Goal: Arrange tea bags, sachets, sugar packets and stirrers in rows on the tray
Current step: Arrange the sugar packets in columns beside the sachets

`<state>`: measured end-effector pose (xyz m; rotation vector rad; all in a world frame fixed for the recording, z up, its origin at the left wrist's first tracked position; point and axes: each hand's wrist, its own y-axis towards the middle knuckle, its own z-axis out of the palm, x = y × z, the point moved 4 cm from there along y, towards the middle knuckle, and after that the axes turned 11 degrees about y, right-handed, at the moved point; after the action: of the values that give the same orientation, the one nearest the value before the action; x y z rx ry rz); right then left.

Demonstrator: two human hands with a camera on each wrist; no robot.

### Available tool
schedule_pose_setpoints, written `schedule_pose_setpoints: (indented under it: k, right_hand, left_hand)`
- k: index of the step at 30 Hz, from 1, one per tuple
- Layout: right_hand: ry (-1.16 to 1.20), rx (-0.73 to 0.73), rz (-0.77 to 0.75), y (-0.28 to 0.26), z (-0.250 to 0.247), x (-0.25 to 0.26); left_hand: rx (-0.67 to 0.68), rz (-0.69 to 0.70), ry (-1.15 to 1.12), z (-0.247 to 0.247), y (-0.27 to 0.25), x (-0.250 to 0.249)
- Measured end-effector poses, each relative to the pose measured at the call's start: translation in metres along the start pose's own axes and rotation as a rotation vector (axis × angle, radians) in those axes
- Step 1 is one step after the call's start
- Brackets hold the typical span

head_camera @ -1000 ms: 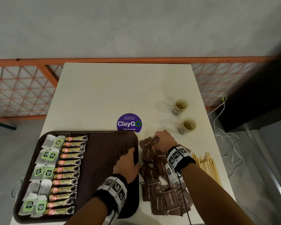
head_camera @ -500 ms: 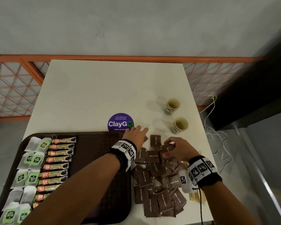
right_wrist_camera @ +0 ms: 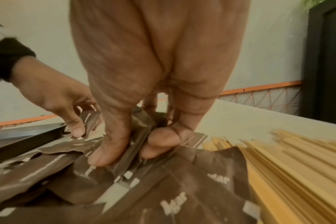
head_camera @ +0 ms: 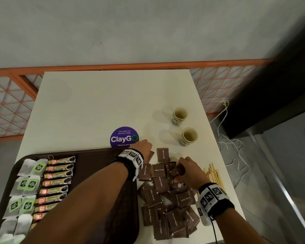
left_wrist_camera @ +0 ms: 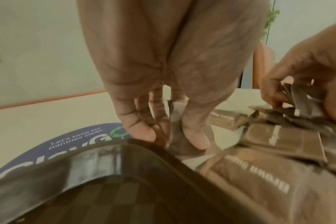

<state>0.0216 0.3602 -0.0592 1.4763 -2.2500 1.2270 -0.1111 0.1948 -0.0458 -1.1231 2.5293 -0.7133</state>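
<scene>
A dark brown tray (head_camera: 95, 166) lies at the near left, with tea bags (head_camera: 31, 184) and granule sachets (head_camera: 57, 175) in rows along its left side. Brown sugar packets (head_camera: 165, 199) lie heaped on the table right of the tray. My left hand (head_camera: 143, 147) is at the tray's far right corner and pinches one brown sugar packet (left_wrist_camera: 175, 121) between thumb and fingers (left_wrist_camera: 194, 136). At the top of the heap, my right hand (head_camera: 183, 171) grips a bunch of sugar packets (right_wrist_camera: 136, 136). Wooden stirrers (head_camera: 213, 175) lie just right of that hand.
Two paper cups (head_camera: 179, 116) (head_camera: 188, 136) stand on the table (head_camera: 95, 106) beyond the packets. A purple ClayGo sticker (head_camera: 124, 138) sits just past the tray. An orange lattice railing (head_camera: 11, 106) runs behind the table, and white cables (head_camera: 232, 147) hang to its right.
My left hand has left the tray's right rim, reached to the tray's far corner and pinched a packet. My right hand has drawn back and right with packets in its grip.
</scene>
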Motion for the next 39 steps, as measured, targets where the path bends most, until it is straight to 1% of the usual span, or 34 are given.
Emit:
schedule_pose_setpoints:
  k: [2,3,5,7,8,10,12,13,15,18,21,23,25,26,28,29,31,33,34,35,36,37,38,39]
  right_hand:
    - [-0.007,0.000,-0.013,-0.001,0.001,0.002]
    - [0.004,-0.003,-0.009,0.000,0.002,0.002]
    - [0.040,0.001,0.008,-0.001,0.002,0.002]
    - [0.038,0.002,0.020,-0.002,0.003,0.002]
    - [0.024,-0.001,0.026,-0.003,0.004,0.001]
    - [-0.022,-0.013,0.035,-0.005,0.007,0.001]
    - [-0.071,-0.019,0.058,-0.008,0.011,0.002]
    - [-0.095,-0.024,0.060,-0.008,0.012,0.003]
    - [-0.132,-0.030,0.057,-0.009,0.013,0.008]
    - [-0.177,-0.034,0.041,-0.009,0.011,0.019]
    - [-0.201,-0.014,0.031,-0.011,0.010,0.028]
    - [-0.175,-0.019,0.044,-0.015,0.005,0.033]
    - [-0.080,-0.038,0.059,-0.021,-0.005,0.038]
    - [-0.012,-0.048,0.052,-0.025,-0.010,0.044]
    - [0.159,-0.036,0.000,-0.038,-0.016,0.064]
    - [0.266,0.006,-0.036,-0.046,-0.015,0.079]
    - [0.436,0.117,-0.105,-0.060,-0.008,0.115]
    - [0.538,0.252,-0.174,-0.069,0.008,0.154]
    - [0.533,0.301,-0.200,-0.070,0.018,0.170]
    - [0.489,0.315,-0.209,-0.070,0.029,0.183]
    - [0.411,0.283,-0.204,-0.069,0.039,0.192]
    - [0.314,0.222,-0.206,-0.068,0.047,0.200]
    - [0.239,0.155,-0.218,-0.066,0.053,0.206]
    - [0.212,0.114,-0.236,-0.066,0.057,0.211]
  left_hand:
    - [-0.061,0.029,-0.144,-0.013,-0.008,0.000]
    - [-0.105,0.039,-0.248,-0.019,-0.014,0.001]
    - [-0.127,0.042,-0.512,-0.022,-0.026,0.004]
    - [-0.066,0.043,-0.853,-0.020,-0.045,0.008]
    - [-0.015,0.042,-0.990,-0.018,-0.054,0.009]
    - [0.071,0.022,-1.198,-0.010,-0.072,0.013]
    - [0.112,0.006,-1.357,-0.002,-0.090,0.020]
    - [0.102,0.010,-1.419,0.001,-0.098,0.023]
    - [0.009,0.017,-1.461,0.004,-0.113,0.033]
    - [-0.133,0.025,-1.412,0.004,-0.135,0.048]
    - [-0.205,0.030,-1.426,0.014,-0.153,0.064]
    - [-0.159,0.049,-1.587,0.025,-0.162,0.071]
    - [-0.049,0.060,-1.836,0.032,-0.169,0.071]
    - [0.001,0.035,-1.926,0.033,-0.171,0.071]
    - [0.084,-0.067,-2.044,0.041,-0.168,0.071]
    - [0.121,-0.114,-2.079,0.043,-0.167,0.069]
    - [0.211,-0.149,-2.117,0.048,-0.163,0.063]
    - [0.344,-0.107,-2.143,0.050,-0.162,0.054]
    - [0.415,-0.057,-2.156,0.049,-0.164,0.049]
    - [0.478,-0.010,-2.168,0.047,-0.168,0.045]
    - [0.517,0.021,-2.182,0.045,-0.172,0.044]
    - [0.527,0.029,-2.199,0.044,-0.177,0.046]
    - [0.508,0.021,-2.210,0.045,-0.181,0.050]
    - [0.474,0.012,-2.209,0.047,-0.184,0.056]
